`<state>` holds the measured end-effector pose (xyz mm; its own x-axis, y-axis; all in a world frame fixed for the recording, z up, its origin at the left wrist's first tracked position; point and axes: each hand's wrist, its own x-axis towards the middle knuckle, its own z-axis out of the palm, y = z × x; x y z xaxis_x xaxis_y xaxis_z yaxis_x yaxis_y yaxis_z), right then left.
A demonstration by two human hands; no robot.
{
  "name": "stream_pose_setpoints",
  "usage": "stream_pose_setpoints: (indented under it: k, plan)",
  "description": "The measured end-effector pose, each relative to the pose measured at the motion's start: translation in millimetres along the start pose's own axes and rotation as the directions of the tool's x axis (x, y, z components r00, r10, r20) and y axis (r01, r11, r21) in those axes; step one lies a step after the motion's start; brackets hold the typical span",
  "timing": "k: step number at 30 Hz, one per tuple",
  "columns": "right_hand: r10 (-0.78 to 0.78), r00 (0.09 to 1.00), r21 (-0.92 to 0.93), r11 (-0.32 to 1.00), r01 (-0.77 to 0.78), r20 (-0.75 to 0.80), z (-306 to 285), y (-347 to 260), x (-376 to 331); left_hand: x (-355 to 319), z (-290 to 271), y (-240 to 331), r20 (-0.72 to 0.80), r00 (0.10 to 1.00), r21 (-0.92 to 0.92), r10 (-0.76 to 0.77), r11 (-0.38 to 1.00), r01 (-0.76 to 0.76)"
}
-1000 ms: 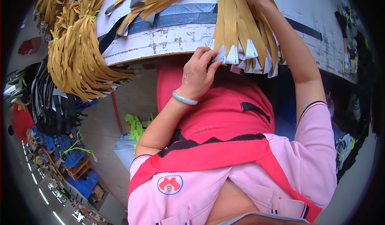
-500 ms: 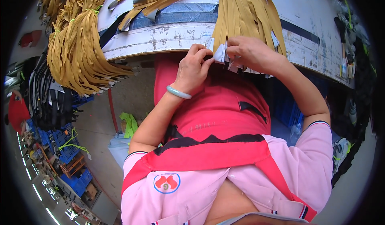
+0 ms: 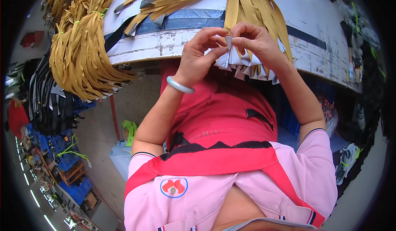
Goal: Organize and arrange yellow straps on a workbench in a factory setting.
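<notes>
A bundle of long tan zipper-like strips (image 3: 251, 8) hangs over the near edge of a white-topped table, with grey-white tabs on the ends. My left hand (image 3: 199, 57) is closed in a pinch on the left side of one strip's grey-white end tab (image 3: 229, 44). From the right, my right hand (image 3: 260, 45) pinches the same tab near its top, thumb against fingers. Several other pale tabs (image 3: 243, 62) dangle just below my hands. A pale bangle (image 3: 180, 85) circles my left wrist.
More tan strips (image 3: 78, 62), tied in bunches, droop off the table's left end. Black strips (image 3: 51, 107) hang below them. The white table (image 3: 307, 62) has a worn near edge and dark tape. Blue crates (image 3: 66, 150) stand at lower left. Plastic bags lie at far right.
Both hands have risen and come together, lifting the strip's end tab away from the others. More of the dangling tabs now show beneath them.
</notes>
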<state>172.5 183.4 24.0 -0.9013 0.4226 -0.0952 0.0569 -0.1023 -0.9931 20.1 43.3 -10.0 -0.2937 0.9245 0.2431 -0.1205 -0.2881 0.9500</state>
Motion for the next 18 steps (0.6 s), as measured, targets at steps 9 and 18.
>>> stream_pose_setpoints:
  k: [9, 18]
  plan:
    - [0.074, 0.992, 0.037, 0.996, -0.078, 0.101, 1, -3, 5, 9, -16, -2, 0.133, 0.984, -0.19, -0.115, 0.972, 0.139]
    - [0.156, 0.974, -0.051, 0.987, -0.149, 0.163, 1, -22, 15, 16, -27, -1, 0.117, 0.963, -0.249, -0.243, 0.932, 0.265]
